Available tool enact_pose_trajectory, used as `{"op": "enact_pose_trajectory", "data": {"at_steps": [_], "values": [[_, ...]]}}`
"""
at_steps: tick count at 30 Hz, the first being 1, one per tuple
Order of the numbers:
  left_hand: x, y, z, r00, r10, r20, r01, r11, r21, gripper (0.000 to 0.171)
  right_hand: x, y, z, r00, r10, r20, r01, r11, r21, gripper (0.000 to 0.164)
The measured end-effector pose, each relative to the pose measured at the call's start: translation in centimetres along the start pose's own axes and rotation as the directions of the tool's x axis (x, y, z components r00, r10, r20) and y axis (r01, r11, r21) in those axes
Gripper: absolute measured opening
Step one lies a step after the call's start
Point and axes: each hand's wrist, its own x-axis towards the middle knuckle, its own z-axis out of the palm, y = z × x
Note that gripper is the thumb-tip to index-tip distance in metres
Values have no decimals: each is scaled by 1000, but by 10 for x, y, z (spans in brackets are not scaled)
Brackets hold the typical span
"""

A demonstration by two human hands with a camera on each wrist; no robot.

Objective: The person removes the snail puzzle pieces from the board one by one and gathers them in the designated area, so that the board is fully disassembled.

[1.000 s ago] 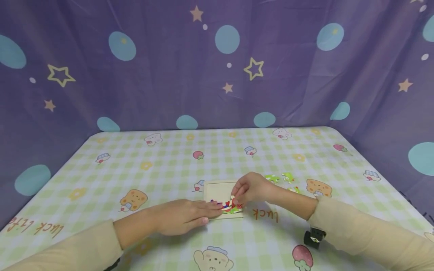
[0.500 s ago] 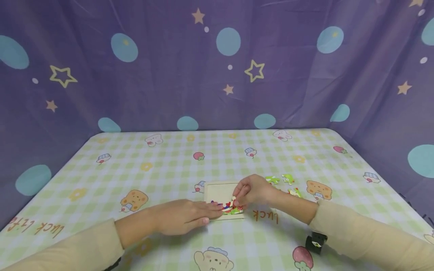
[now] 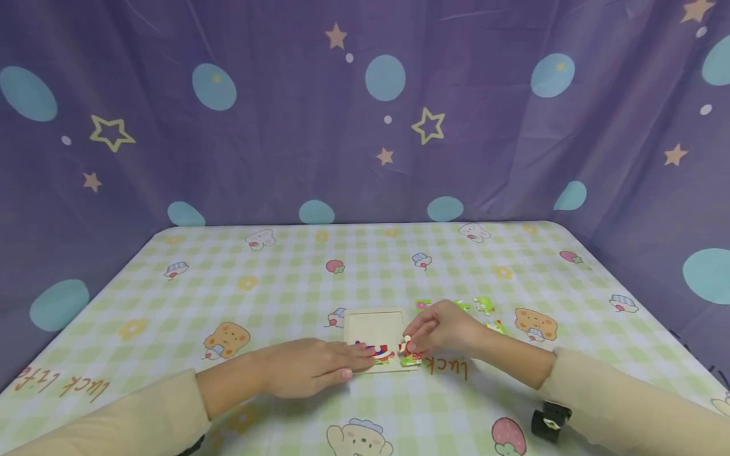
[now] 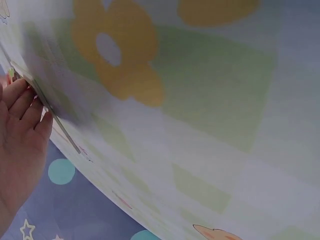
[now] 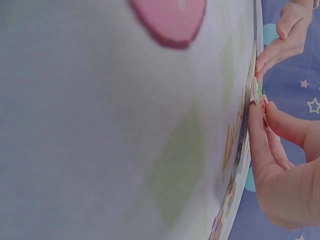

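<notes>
A shallow, light wooden puzzle tray (image 3: 373, 326) lies near the middle of the table. Colourful puzzle pieces (image 3: 383, 353) sit along its near side, partly under my left hand (image 3: 310, 367), whose straight fingers rest on them. At the tray's right edge, my right hand (image 3: 447, 329) pinches a red, white and green puzzle piece (image 3: 408, 356). The right wrist view shows this piece (image 5: 262, 104) tilted between thumb and fingers. In the left wrist view, my left hand (image 4: 22, 130) reaches flat over the tray's rim (image 4: 57, 120).
Several loose green puzzle pieces (image 3: 484, 305) lie right of the tray, some partly behind the right hand. A checked cloth (image 3: 285, 278) with printed figures covers the table. A purple patterned curtain (image 3: 256, 158) hangs behind it. A black strap device (image 3: 550, 421) shows below the right sleeve.
The right hand has moved slightly right, carrying the pinched puzzle piece away from the pieces in the tray and over its right edge. The left hand stays in place.
</notes>
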Motion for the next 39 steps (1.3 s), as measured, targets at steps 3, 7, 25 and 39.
{"op": "enact_pose_trajectory", "data": {"at_steps": [3,7,25,39], "values": [[0,-1,1,1000,-2,-7,2,1000,-9,46,-4,4,-4,1000,19,3,-19,1000,13,22],[0,-3,1,1000,8,-13,-8,1000,-9,46,-9,8,-12,999,42,3,-42,999,26,25],[-1,-3,3,1000,-15,-14,14,1000,-25,45,-44,43,-69,994,107,21,-109,990,85,40],[-1,-1,2,999,-38,-3,38,999,-16,45,-57,60,-102,992,122,-22,-123,990,-72,36]]}}
